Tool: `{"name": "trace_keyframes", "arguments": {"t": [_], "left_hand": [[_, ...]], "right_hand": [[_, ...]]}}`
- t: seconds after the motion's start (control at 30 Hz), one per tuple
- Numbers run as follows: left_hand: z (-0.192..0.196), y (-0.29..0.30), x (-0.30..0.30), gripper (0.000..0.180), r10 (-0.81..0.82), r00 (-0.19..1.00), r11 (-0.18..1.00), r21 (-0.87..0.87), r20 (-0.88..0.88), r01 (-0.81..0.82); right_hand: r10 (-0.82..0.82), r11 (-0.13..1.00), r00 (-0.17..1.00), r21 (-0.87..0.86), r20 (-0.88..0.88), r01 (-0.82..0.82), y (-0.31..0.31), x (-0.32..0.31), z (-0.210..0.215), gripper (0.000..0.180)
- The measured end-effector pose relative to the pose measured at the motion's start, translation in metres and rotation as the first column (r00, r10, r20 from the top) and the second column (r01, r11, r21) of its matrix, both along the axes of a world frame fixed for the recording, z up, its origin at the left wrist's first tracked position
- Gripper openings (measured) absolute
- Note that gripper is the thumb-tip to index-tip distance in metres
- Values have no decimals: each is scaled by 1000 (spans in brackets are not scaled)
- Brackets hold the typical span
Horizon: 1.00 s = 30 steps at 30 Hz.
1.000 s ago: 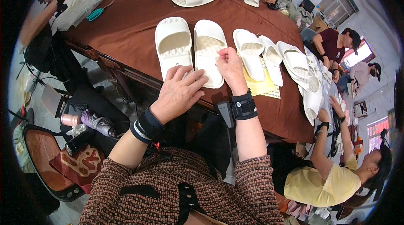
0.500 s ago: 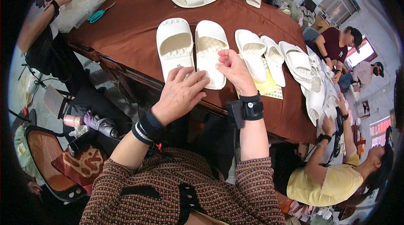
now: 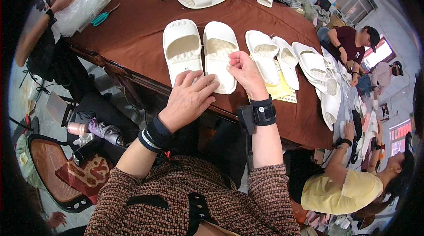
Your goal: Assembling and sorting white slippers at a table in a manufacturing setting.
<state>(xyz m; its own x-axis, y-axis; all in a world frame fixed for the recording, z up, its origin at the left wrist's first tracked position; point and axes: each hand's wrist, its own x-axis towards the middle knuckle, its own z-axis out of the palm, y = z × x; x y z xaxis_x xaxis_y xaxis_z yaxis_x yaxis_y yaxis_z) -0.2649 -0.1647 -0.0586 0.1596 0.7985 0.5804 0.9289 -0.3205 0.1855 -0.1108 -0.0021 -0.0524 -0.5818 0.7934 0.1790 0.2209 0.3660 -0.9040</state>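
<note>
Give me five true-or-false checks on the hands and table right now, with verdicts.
1. The left hand has its fingers over the left slipper's heel end. True.
2. The right hand lies flat on the cloth. False: its fingers are bent above the right slipper.
3. The front pair is black. False: both are white.
4. A yellow sheet lies partly under another pair. True.
5. The scissors are red-handled. False: teal.

slippers point(image 3: 183, 49) on table point(image 3: 137, 37), scissors point(image 3: 102, 17) left
</note>
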Motion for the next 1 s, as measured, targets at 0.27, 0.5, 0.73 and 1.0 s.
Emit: {"name": "trace_keyframes", "arguments": {"t": [0.27, 0.5, 0.73, 1.0], "left_hand": [[3, 0, 2, 42, 2, 1000, 1000, -1, -14, -2], [0, 0, 2, 42, -4, 1000, 999, 32, -3, 4], [3, -1, 3, 43, -4, 1000, 1000, 10, -5, 4], [1, -1, 2, 44, 1, 1000, 1000, 20, -9, -1]], "right_hand": [[-13, 1000, 1000, 1, 6, 13, 3, 2, -1, 28], [8, 995, 997, -94, -78, -15, 1, 6, -1, 32], [-7, 990, 990, -139, -141, -13, 1, 5, -2, 32], [9, 999, 990, -34, -140, -14, -1, 4, -1, 24]]}}
